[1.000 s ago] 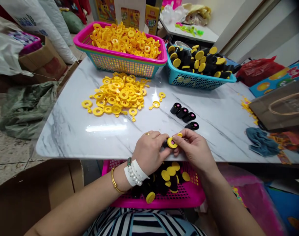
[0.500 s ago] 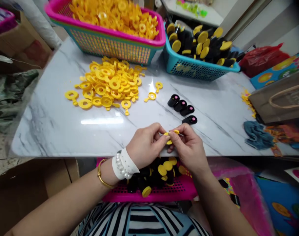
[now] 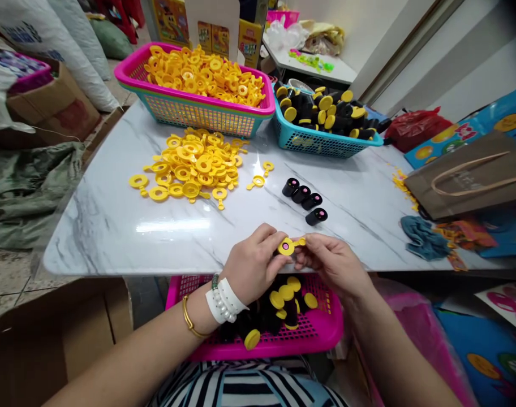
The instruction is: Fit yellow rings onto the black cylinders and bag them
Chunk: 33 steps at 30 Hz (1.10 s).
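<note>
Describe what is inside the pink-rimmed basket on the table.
The basket holds heaped yellow rings; whatever lies deep in the heap is covered and cannot be seen.

The worktop [image 3: 114,243] is smooth and glossy, white with grey marble-like veins. The ring-shaped caps [image 3: 158,193] look like shiny yellow plastic, the short cylinders [image 3: 316,216] like glossy black plastic. The latticed baskets [image 3: 326,144] are smooth plastic. The handled bag [image 3: 465,183] looks like matt brown paper, the scrunchie [image 3: 425,238] soft, wrinkled blue cloth. The bangle [image 3: 187,316] looks like polished gold-coloured metal.
</note>
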Tool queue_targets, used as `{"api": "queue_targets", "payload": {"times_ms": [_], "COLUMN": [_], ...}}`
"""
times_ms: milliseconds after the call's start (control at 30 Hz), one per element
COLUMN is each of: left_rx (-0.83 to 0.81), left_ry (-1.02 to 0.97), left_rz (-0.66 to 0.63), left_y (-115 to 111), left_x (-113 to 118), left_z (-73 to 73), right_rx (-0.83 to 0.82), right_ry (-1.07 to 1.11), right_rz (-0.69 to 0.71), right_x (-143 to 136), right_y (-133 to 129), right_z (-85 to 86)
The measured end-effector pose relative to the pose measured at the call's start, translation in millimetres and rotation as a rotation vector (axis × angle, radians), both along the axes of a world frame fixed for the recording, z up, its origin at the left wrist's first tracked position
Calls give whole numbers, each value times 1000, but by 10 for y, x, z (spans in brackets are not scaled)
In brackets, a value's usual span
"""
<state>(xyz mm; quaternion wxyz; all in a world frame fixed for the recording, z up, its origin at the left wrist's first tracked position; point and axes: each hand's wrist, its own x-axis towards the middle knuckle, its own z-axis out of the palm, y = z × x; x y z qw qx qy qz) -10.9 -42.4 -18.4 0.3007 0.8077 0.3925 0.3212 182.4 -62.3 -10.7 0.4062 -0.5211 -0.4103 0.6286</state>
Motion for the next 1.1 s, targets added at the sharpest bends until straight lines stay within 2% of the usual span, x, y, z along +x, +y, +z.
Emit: {"api": "queue_targets", "payload": {"times_ms": [133,233,400,567,667,733,833,933,1033,1100], "left_rx": [-49,-90,-84,-2,73,111,136,124,124,144], "left_ry": [-10,83,190,241,337,400,429,401,349,349], "left_rz": [-44,-57,-9,1,93,163,169,85,-78,-68], "left_y": [78,138,151,92,2,-61,-127,-150,-122,-31], "left_x": [4,34,63,50,107,158,182,77,-180,-398], "left_z": [24,50,41,23,13,-5,-39,-47,12,90], "right_rx": [-69,-93,-88,-138,-95,-29,34,184,359,366], "right_ry": [-116,-178,-117,-23,-157,-278,-388,-519,-761,-828], "right_rz": [201,289,258,307,336,309,271,325,377,426], "right_x": [-13,-88,-114,-63,-95,-142,-215,-278,-365,-425], "right_y": [192,273,202,257,289,262,159,17,-203,-378], "right_z": [147,198,128,106,131,147,181,234,274,260]}}
